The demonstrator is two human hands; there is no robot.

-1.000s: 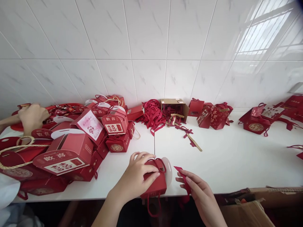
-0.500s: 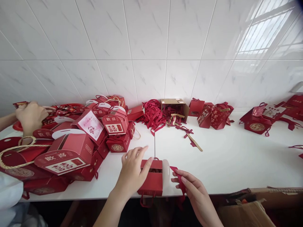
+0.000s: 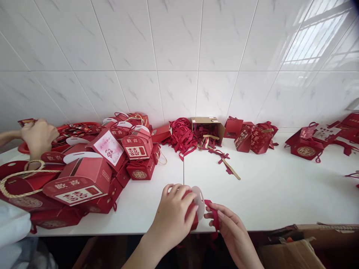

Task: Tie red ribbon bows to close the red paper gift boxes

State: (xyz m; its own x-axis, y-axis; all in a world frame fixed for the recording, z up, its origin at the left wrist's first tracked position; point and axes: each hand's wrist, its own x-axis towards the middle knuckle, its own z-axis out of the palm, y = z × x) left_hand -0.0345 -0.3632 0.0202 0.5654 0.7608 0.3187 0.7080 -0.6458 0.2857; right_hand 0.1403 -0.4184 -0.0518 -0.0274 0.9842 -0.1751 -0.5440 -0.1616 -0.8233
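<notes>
a left hand [image 3: 174,213] is curling over a small red box [image 3: 195,223] at the white surface's [image 3: 269,190] near edge, its fingers hiding the box, so whether they are gripping is hard to tell. beside the box's pale flap [image 3: 199,198], the right hand [image 3: 231,228] is pinching a red ribbon [image 3: 215,219] between thumb and fingers. at far left, a co-worker's hand [image 3: 39,136] is working.

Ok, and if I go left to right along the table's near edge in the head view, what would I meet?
Another person's white clothing → box pile → left hand on a red box → white flap → red ribbon → right hand → cardboard carton.
</notes>
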